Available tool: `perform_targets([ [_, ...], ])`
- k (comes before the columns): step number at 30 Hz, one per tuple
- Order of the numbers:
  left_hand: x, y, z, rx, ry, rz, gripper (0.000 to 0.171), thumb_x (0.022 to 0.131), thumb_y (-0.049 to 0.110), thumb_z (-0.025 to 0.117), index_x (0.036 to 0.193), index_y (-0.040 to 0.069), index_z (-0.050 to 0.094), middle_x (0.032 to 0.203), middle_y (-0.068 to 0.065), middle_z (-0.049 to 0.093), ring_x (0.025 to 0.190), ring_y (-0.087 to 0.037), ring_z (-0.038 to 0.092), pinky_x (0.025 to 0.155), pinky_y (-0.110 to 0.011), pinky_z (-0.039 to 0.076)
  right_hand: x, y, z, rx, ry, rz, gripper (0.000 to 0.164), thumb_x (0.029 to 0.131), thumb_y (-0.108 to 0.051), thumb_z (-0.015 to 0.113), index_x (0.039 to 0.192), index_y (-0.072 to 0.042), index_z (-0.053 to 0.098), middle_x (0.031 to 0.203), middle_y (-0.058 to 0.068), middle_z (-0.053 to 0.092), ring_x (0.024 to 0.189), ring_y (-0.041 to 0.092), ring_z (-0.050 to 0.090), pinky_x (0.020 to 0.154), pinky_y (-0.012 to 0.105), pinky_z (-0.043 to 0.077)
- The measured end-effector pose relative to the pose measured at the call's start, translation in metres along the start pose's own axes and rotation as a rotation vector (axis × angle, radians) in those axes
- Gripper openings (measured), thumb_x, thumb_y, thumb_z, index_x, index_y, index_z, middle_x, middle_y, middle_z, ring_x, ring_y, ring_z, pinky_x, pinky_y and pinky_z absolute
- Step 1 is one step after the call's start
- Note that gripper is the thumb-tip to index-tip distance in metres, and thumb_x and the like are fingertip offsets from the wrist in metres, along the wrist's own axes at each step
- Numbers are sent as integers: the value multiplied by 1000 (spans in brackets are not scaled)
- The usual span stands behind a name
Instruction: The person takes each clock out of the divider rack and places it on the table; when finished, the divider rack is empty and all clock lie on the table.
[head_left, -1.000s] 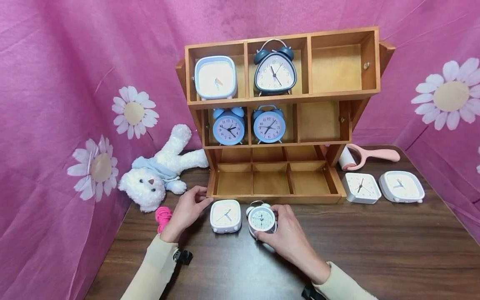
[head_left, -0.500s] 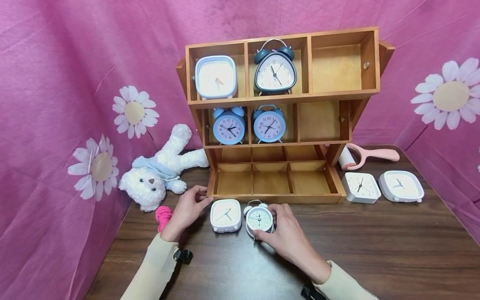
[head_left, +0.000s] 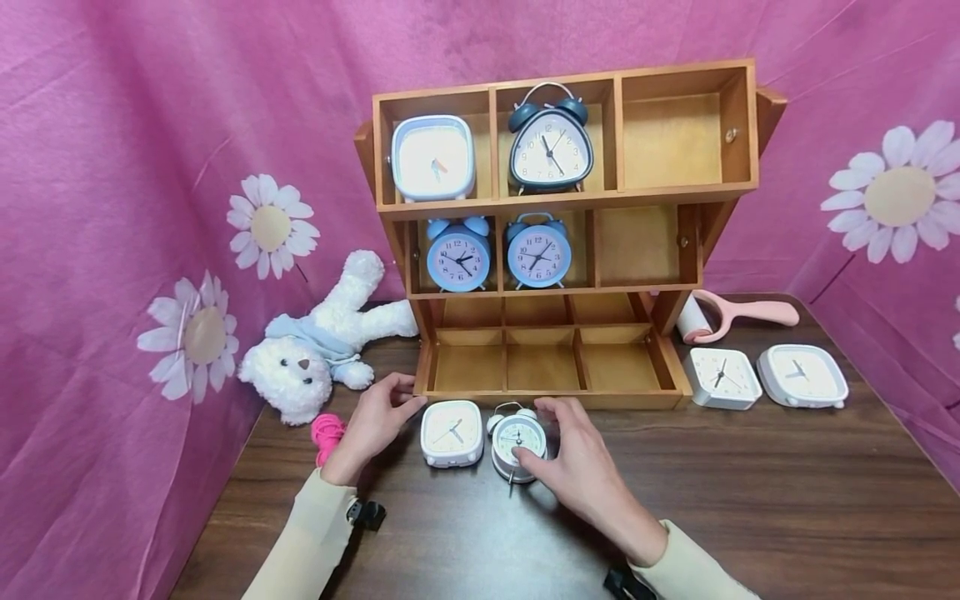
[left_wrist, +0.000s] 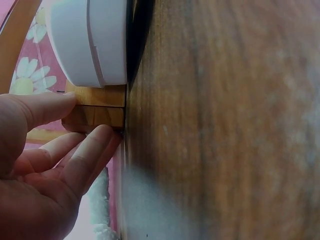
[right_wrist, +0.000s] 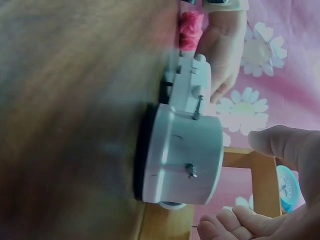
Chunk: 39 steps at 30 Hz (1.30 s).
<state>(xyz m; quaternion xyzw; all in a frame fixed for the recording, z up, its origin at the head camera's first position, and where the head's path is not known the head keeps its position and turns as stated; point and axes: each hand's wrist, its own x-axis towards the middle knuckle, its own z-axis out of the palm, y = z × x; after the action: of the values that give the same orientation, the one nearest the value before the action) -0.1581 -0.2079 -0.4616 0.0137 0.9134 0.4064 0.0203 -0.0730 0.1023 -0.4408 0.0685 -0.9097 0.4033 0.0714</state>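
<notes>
My left hand [head_left: 381,418] pinches the front left corner of the wooden display shelf [head_left: 558,401]; the left wrist view shows thumb and fingers on two sides of the wooden corner [left_wrist: 97,106]. My right hand [head_left: 588,458] hovers over a small round white twin-bell alarm clock [head_left: 519,437] lying face up on the table. In the right wrist view, its thumb and fingers spread apart, clear of the clock's side [right_wrist: 187,155]. Left of this clock, a rounded-square white alarm clock [head_left: 452,433] lies face up, close to my left thumb.
Upper compartments hold a white clock [head_left: 432,157], a dark green triangular clock [head_left: 551,148] and two blue twin-bell clocks [head_left: 459,258]. Right of the shelf lie two white clocks [head_left: 723,377] and a pink-handled lint roller [head_left: 750,310]. A white teddy bear [head_left: 288,379] and pink yarn [head_left: 327,435] lie left.
My right hand shifted the round twin-bell clock slightly left, then let go of it, its fingers lifting away. The left hand stays at the shelf corner.
</notes>
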Motion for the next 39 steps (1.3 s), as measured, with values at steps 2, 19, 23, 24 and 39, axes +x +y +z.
perform_targets([
  [2, 0, -1, 0, 0, 1, 3, 33, 106, 20, 79, 134, 4, 74, 117, -14, 83, 110, -27, 79, 87, -33, 58, 2, -2, -4, 13, 6, -9, 67, 85, -25, 97, 142, -4, 67, 133, 11, 71, 125, 32, 72, 109, 56, 58],
  [19, -2, -4, 0, -10, -2, 5, 32, 105, 19, 79, 133, 3, 74, 115, -14, 84, 107, -26, 79, 83, -31, 58, 30, -21, -30, 174, 144, -52, 68, 88, -18, 98, 146, -6, 66, 144, 12, 69, 136, 37, 70, 119, 56, 54],
  [23, -2, -4, 0, -19, -2, 16, 32, 106, 19, 79, 132, 2, 74, 114, -15, 84, 107, -27, 80, 82, -31, 58, 37, -27, -37, 203, 170, -79, 68, 87, -17, 98, 146, -7, 66, 143, 11, 68, 138, 36, 69, 120, 53, 53],
  [24, -2, -4, 0, -21, -2, 16, 32, 106, 19, 79, 132, 2, 74, 114, -15, 84, 107, -27, 80, 82, -31, 58, 39, -28, -39, 213, 176, -87, 67, 88, -16, 97, 146, -7, 66, 143, 11, 68, 138, 35, 69, 121, 52, 52],
  [39, 1, -1, -1, -36, -7, 6, 33, 105, 17, 80, 134, 2, 73, 117, -16, 84, 110, -29, 80, 84, -30, 57, 80, -38, -51, 311, 310, -171, 73, 88, -11, 97, 151, -2, 61, 147, 13, 64, 141, 28, 66, 123, 37, 50],
])
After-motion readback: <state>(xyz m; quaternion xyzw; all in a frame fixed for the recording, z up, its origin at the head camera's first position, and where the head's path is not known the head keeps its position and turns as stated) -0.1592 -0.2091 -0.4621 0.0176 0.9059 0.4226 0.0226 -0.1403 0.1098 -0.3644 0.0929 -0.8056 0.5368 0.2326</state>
